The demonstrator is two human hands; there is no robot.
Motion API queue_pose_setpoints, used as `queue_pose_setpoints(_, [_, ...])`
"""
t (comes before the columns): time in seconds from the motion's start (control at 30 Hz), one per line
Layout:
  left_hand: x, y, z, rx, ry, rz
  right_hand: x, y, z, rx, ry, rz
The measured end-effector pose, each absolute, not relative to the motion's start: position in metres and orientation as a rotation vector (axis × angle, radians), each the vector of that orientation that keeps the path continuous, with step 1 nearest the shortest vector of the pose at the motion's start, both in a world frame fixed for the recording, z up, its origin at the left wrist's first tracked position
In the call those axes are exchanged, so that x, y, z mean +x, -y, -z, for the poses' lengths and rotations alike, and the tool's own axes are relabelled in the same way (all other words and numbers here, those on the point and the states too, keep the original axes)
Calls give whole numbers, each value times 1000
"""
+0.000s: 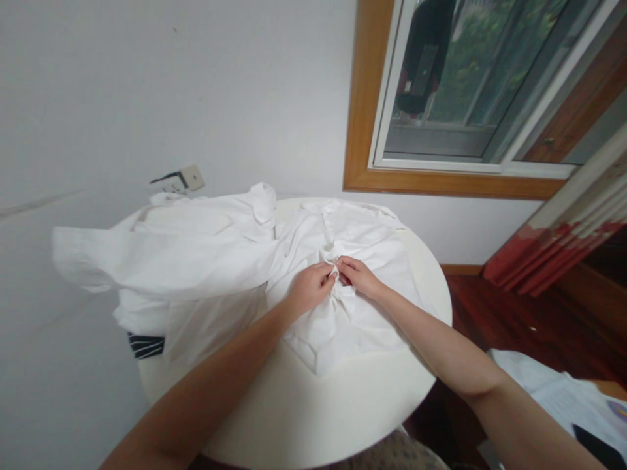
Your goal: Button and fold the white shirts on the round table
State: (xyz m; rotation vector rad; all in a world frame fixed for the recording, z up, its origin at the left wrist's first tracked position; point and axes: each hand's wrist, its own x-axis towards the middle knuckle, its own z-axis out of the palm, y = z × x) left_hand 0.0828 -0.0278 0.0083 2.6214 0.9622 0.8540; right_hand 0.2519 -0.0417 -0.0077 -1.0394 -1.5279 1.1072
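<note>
A white shirt (377, 241) lies spread on a round white table (294, 418). Near the middle of its front, my left hand (309, 287) pinches the fabric edge between thumb and fingers. Right beside it, my right hand (360, 275) grips the same spot, fingers closed on the cloth. The fabric bunches up between and below both hands. Whether a button sits under my fingertips is too small to tell. Left of the shirt, a heap of white clothing (196, 251) touches it, one sleeve reaching past the table edge.
A dark striped cloth (145, 346) pokes out under the heap. The wall carries a socket (192, 177) behind the table. A wood-framed window (365, 98) and a red-and-cream curtain (558, 235) are to the right. Papers and a dark phone-like object (598, 446) lie lower right.
</note>
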Motion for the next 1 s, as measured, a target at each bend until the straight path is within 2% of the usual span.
queue_pose_setpoints(0.37, [78, 19, -2, 2579, -758, -764, 258, 41, 9, -1052, 1654, -1109])
queue_pose_setpoints(0.7, [78, 18, 1, 2571, -744, -757, 258, 48, -2, -1074, 1777, -955])
queue_pose_setpoints(1.0, [78, 17, 2, 2427, -751, -836, 260, 54, -10, -1197, 2030, -527])
